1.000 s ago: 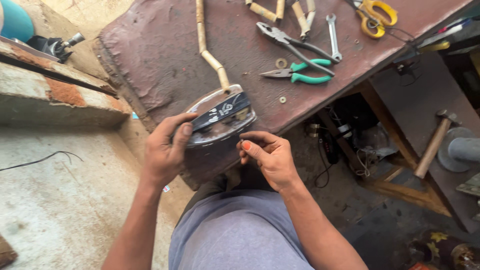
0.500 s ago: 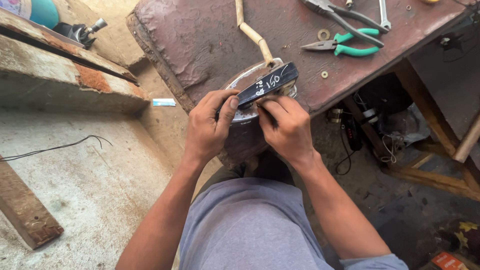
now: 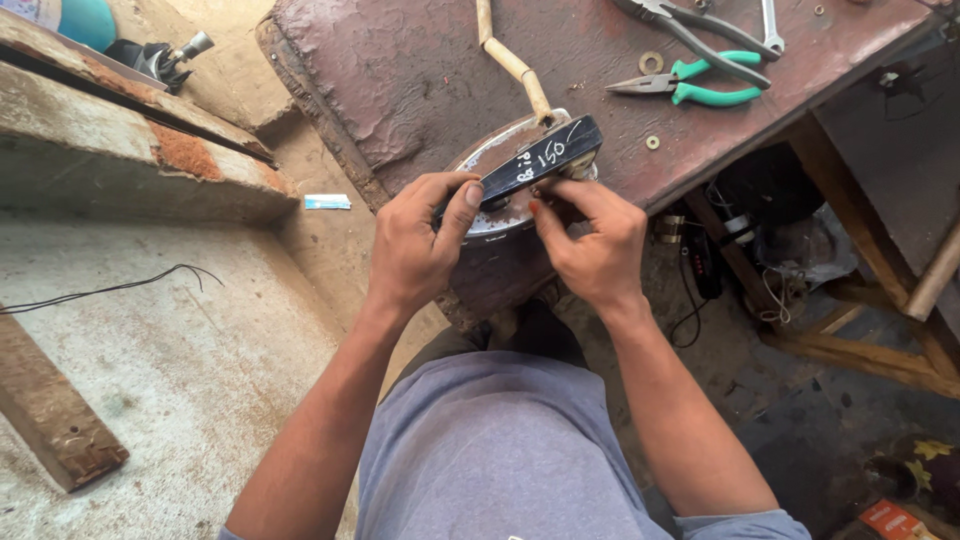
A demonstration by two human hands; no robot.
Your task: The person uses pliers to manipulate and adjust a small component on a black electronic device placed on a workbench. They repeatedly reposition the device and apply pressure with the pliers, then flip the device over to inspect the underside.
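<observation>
We worked on an iron [image 3: 520,175] that lay at the near edge of the bench [image 3: 420,80], a little above the centre of the frame, with its black handle [image 3: 540,158] turned up toward us. Its cord [image 3: 512,62] ran away to the top of the frame.

Our left hand [image 3: 415,245] came in from the lower left, the wrist straight. Its thumb pressed on the left end of the handle and the other fingers were curled around the edge of the body, so it was clamped on the iron. Our right hand [image 3: 595,240] came from the lower right with the wrist bent inward. Its thumb and first fingers were pinched together close under the right end of the handle; what they pinched was too small to tell.

To do this well, we judged that the left hand should hold the iron firmly against the bench, so it cannot slide off the edge, while the right fingers work slowly and with small force.

The green pliers [image 3: 700,85] and some washers [image 3: 651,62] lay in the upper right, well apart from the hands.
</observation>
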